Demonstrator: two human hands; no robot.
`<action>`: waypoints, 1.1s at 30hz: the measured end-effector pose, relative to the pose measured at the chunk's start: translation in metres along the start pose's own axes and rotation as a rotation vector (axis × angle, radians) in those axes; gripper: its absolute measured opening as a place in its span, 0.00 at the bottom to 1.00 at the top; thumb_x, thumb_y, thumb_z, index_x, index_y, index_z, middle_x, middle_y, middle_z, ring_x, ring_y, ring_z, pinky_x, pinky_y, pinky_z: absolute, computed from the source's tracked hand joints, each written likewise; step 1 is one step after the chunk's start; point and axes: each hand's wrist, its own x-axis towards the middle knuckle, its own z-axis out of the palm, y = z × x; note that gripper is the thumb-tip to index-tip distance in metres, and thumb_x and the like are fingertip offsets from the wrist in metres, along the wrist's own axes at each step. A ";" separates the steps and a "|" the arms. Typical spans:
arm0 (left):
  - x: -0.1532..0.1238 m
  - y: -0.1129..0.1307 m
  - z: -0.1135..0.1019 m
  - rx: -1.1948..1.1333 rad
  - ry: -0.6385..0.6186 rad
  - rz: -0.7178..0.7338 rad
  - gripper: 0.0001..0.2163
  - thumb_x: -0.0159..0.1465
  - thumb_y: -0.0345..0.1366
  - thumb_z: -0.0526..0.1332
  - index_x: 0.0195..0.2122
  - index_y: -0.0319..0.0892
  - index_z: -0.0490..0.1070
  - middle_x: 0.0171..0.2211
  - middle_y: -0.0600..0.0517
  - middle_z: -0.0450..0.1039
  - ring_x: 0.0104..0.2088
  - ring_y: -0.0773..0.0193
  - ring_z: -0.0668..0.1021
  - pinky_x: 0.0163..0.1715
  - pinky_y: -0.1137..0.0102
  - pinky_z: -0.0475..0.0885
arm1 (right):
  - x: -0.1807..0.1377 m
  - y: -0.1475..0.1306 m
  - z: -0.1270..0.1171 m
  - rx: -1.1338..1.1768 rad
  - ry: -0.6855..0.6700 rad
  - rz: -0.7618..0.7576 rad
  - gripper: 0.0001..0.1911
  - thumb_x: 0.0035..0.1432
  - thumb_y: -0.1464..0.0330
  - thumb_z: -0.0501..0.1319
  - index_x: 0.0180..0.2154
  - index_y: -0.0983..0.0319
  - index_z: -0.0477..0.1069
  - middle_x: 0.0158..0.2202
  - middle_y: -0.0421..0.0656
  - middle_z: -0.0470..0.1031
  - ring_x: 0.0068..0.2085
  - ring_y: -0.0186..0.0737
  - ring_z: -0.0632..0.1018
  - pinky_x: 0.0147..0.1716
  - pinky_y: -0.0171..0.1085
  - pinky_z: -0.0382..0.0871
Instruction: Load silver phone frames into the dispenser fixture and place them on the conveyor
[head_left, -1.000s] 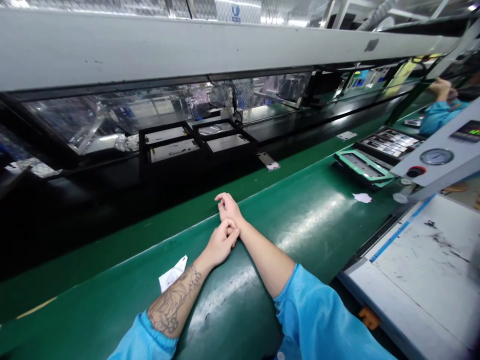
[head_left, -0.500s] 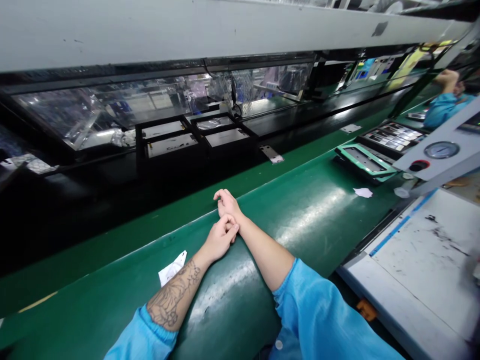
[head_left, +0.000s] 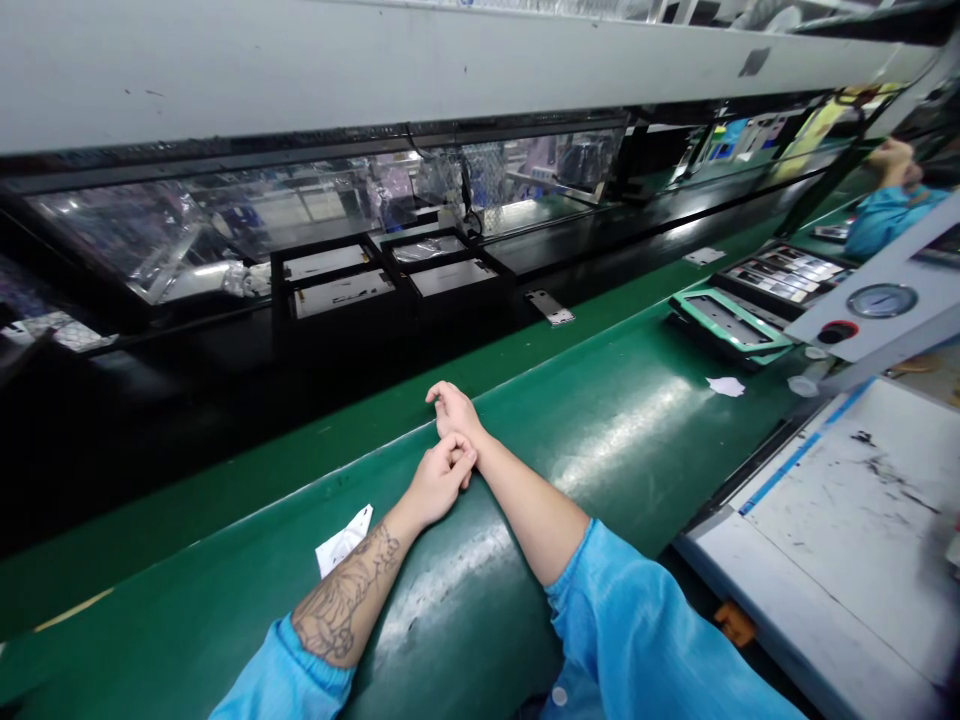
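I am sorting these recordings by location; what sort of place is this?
Probably a factory line, perhaps for electronics: black trays hold flat panels, a round gauge is mounted at right, and a co-worker's sleeve shows beyond.

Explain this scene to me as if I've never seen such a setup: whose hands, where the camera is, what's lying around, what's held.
The bare left hand and right hand belong to one person in blue sleeves. The view comes from a camera worn on that person's head, looking forward and down. The left hand appears to rest against the right wrist; neither visibly holds an object. On the green surface, a white piece lies beside the left forearm, and a pale scrap farther right. Farther back are black trays with pale flat panels. Another person's hand shows at far right.
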 end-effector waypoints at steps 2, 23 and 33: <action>0.000 0.000 0.000 0.001 0.000 0.002 0.15 0.69 0.51 0.58 0.36 0.44 0.64 0.19 0.59 0.67 0.21 0.67 0.68 0.27 0.71 0.62 | 0.000 0.000 0.000 0.002 0.009 0.001 0.15 0.60 0.80 0.53 0.43 0.58 0.69 0.40 0.39 0.68 0.37 0.37 0.72 0.41 0.36 0.67; -0.002 0.004 0.000 0.035 -0.012 0.003 0.14 0.70 0.50 0.57 0.37 0.44 0.66 0.19 0.58 0.68 0.22 0.67 0.69 0.28 0.71 0.63 | -0.001 -0.007 -0.003 0.022 -0.023 -0.026 0.15 0.56 0.82 0.53 0.36 0.59 0.71 0.35 0.38 0.68 0.33 0.36 0.70 0.37 0.34 0.65; -0.001 0.006 0.000 0.051 -0.020 0.006 0.14 0.70 0.50 0.57 0.37 0.44 0.67 0.20 0.58 0.69 0.22 0.67 0.69 0.28 0.70 0.63 | -0.001 -0.005 -0.001 0.050 -0.005 -0.021 0.13 0.59 0.80 0.56 0.37 0.59 0.74 0.38 0.39 0.68 0.35 0.34 0.71 0.40 0.33 0.67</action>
